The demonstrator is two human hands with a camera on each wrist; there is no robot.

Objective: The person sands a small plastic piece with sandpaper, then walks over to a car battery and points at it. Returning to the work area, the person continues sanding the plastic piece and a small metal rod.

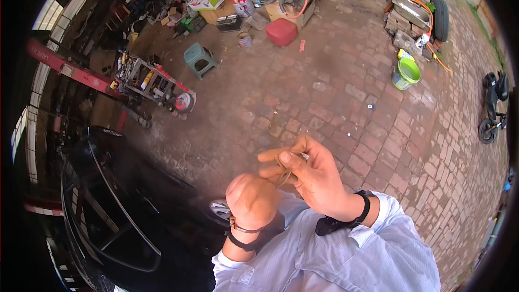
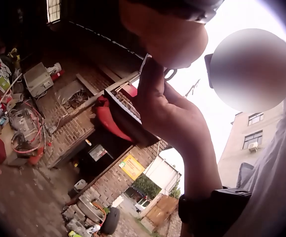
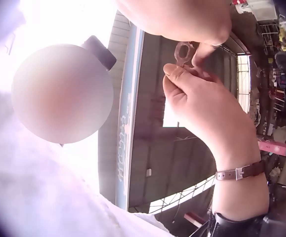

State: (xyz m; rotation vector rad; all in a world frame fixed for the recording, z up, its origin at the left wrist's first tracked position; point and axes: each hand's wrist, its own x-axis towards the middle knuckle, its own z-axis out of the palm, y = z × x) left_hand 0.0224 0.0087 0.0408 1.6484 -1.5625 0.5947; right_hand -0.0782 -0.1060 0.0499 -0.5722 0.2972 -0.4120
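In the head view both hands meet in front of the chest around a thin, brownish ring-like piece (image 1: 285, 168). The right hand (image 1: 316, 176) pinches it between thumb and fingers. Curled close beside it, the left hand (image 1: 252, 200) has its back to the head camera, which hides its fingertips. From the right wrist, the piece (image 3: 184, 51) looks flat with an oval hole, standing at the pinched thumb and fingertips of the left hand (image 3: 207, 98). The left wrist view shows a bit of its curved edge (image 2: 170, 75) by the right hand (image 2: 170, 106).
A black car (image 1: 124, 205) stands close on the left. Ahead on the brick floor are a teal stool (image 1: 199, 58), a tool cart (image 1: 154, 84) and a red cushion-like block (image 1: 281, 32). A green bucket (image 1: 406, 74) sits to the right, with a parked scooter (image 1: 493, 105) farther out.
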